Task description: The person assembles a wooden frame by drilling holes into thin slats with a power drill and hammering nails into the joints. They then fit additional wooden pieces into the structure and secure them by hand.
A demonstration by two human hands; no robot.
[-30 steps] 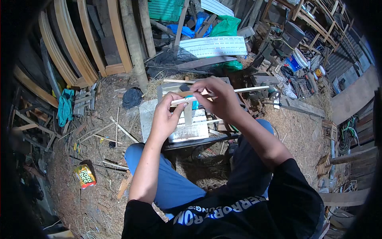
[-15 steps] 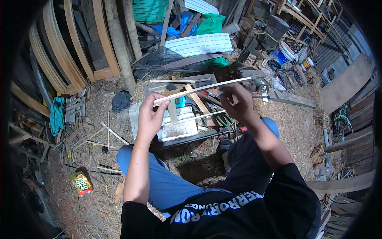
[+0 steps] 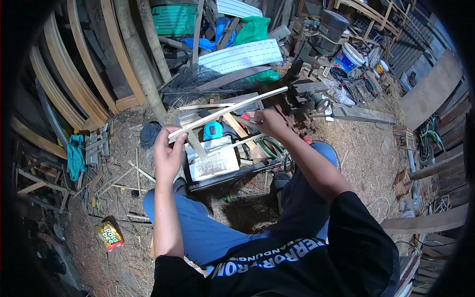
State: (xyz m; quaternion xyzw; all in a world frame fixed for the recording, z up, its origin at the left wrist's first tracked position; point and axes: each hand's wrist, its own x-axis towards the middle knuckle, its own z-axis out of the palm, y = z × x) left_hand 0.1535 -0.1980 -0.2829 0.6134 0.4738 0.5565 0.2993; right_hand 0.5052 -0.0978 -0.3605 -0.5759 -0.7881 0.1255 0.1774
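Observation:
My left hand is closed with thumb and fingers on the near end of a thin wooden strip, which slants up to the right. A short crosspiece extends below the strip beside my thumb, and a second narrow strip runs lower down. My right hand is closed below the strip's far half, fingertips pinched together; I cannot tell what they hold. Beneath my hands, a turquoise tape measure and a whitish board rest on a low work surface.
Offcuts and a yellow snack packet lie on the sawdust-covered ground at left. Curved wooden pieces lean at the upper left. A grey plank, a white-and-blue bucket and tools are at right.
My left hand has moved left and down with the strip, which now slants more steeply. My right hand has come off the strip's far part and moved left and down.

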